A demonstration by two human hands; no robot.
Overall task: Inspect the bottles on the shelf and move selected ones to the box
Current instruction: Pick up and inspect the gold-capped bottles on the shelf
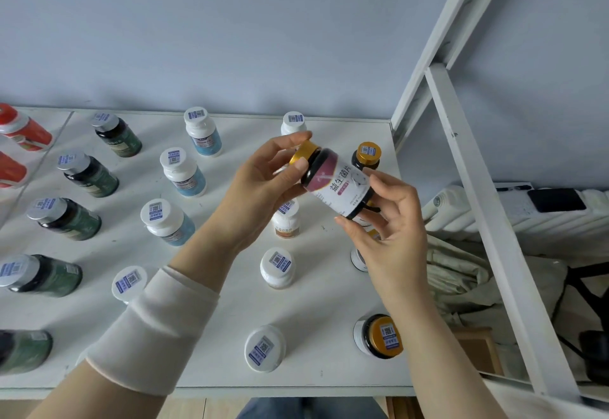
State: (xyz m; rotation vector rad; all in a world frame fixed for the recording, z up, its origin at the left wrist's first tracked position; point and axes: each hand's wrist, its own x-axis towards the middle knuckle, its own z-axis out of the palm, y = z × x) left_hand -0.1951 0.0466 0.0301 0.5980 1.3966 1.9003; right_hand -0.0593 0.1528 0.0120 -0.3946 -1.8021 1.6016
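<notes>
I hold a dark bottle [334, 183] with a gold cap and a white-and-maroon label tilted above the white shelf [316, 300]. My left hand [263, 184] grips its cap end, thumb on the neck. My right hand [389, 221] supports the base end with fingertips. Rows of bottles stand on the shelf: dark green ones [66, 219] at the left, white-capped blue-labelled ones [168, 222] in the middle, small white ones [277, 267] and gold-capped dark ones [379, 336] at the right. The box is not clearly in view.
Red-and-white containers [23, 130] lie at the far left. The white shelf frame post [487, 221] runs diagonally on the right. Beyond it are a white radiator [461, 207] with a black device [557, 199], crumpled cloth [461, 273] and a wooden edge [481, 349] below.
</notes>
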